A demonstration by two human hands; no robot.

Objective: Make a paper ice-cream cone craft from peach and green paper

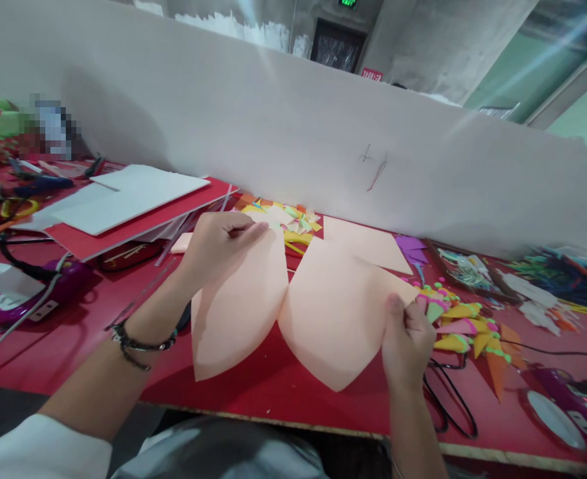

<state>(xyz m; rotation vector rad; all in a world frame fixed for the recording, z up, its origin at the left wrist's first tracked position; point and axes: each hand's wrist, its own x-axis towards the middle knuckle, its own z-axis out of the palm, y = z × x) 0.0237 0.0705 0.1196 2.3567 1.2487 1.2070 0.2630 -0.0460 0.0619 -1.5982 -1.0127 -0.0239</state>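
A peach paper cut-out (336,319) with two broad, pointed lobes is held up over the red table. Its lobes meet at a narrow spot in the middle; whether they are one sheet or two, I cannot tell. My left hand (221,249) pinches the upper edge of the left lobe between thumb and fingers. At the outer right corner, my right hand (409,339) grips the other lobe with the thumb in front. Behind it lies a flat peach sheet (365,243). Close to my right hand is a pile of small coloured paper cones (460,326).
White boards (133,199) on a red board occupy the left. Purple power strips (48,299) with cords lie at both sides. Paper scraps (298,219) sit at the back, a tray (467,269) of small items at the right. A white partition (273,120) stands behind.
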